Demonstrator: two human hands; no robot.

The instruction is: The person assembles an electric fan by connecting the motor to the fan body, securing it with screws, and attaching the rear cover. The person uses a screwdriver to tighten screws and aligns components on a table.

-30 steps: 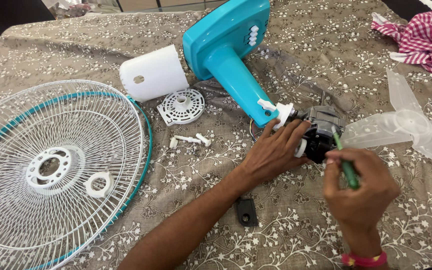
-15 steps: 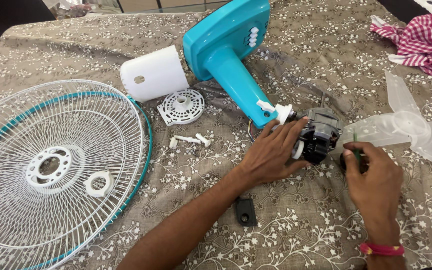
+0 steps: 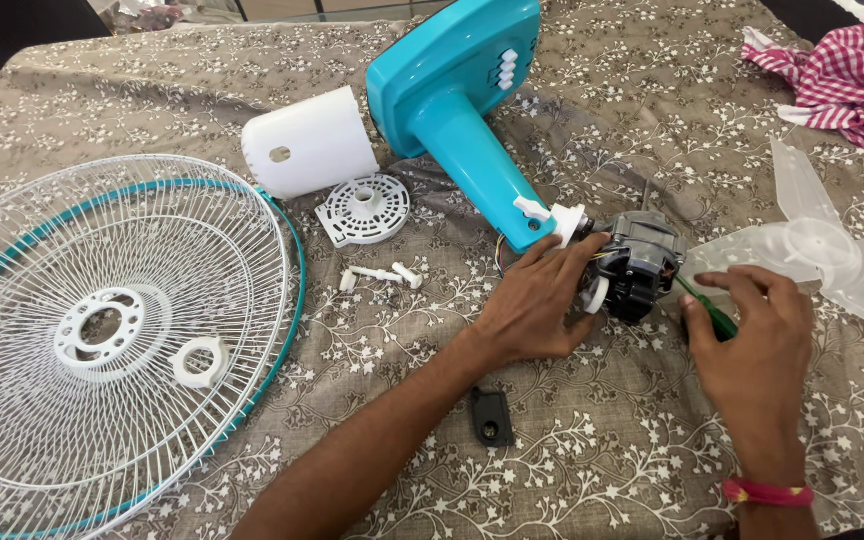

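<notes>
A fan lies in parts on a patterned cloth. My left hand grips the grey and black motor, which is joined to the teal stand and base. My right hand holds a green-handled screwdriver low, just right of the motor, its tip pointing at the motor's side. The clear fan blade lies right behind that hand.
Two stacked white wire grilles with a teal rim fill the left side. A white motor cover, a round vented plate, small white screws and a dark small part lie nearby. A red checked cloth sits far right.
My right hand has dropped from a raised position to the cloth beside the motor, tilting the screwdriver flat. My left hand stays on the motor.
</notes>
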